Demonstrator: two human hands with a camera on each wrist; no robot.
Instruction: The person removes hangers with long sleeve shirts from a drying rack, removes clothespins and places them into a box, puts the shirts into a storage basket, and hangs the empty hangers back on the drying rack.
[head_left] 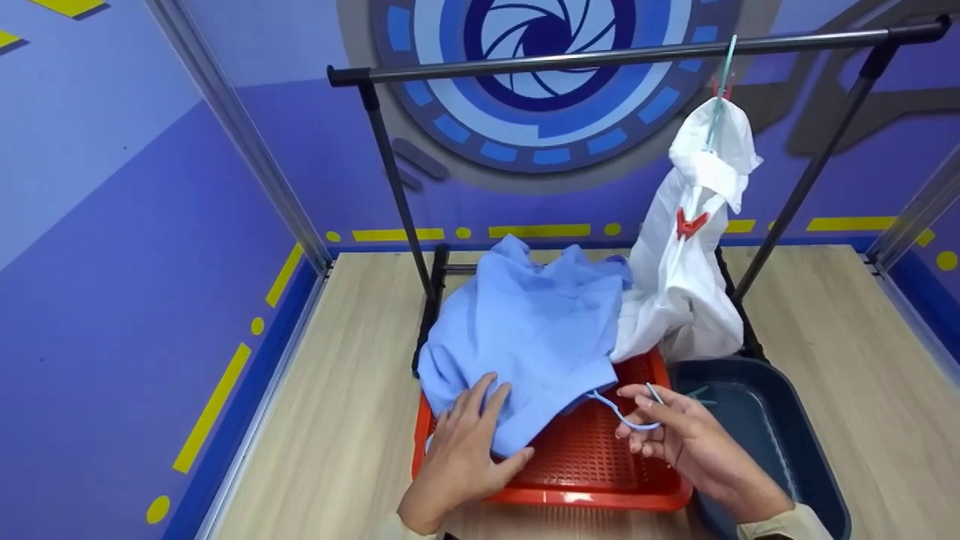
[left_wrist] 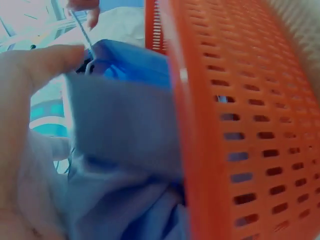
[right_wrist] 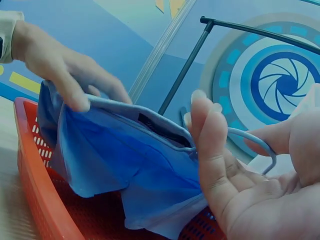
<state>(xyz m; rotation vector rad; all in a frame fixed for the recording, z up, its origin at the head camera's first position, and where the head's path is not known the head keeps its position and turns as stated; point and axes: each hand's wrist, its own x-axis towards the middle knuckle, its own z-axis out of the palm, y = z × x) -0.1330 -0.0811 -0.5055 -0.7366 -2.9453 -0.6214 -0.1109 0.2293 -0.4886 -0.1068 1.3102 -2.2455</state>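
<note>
A light-blue garment [head_left: 532,322] with a wide band lies over the red perforated basket [head_left: 592,496]. In the right wrist view its opening faces the camera, and a dark label [right_wrist: 162,132] shows inside the band. My left hand [head_left: 465,446] rests on the garment near the band, fingers spread and fairly straight. Its thumb [right_wrist: 70,92] lies by the band's edge. From the other end of the band a thin blue drawstring [head_left: 622,416] runs to my right hand [head_left: 694,442]. There it loops between the thumb and loosely curled fingers, which hold it.
A black garment rack [head_left: 540,67] stands behind the basket. From its bar hangs white cloth [head_left: 675,277] on a pale-green hanger [head_left: 724,82], with a red clothespin [head_left: 690,223] on it. A dark tray [head_left: 757,427] sits right of the basket.
</note>
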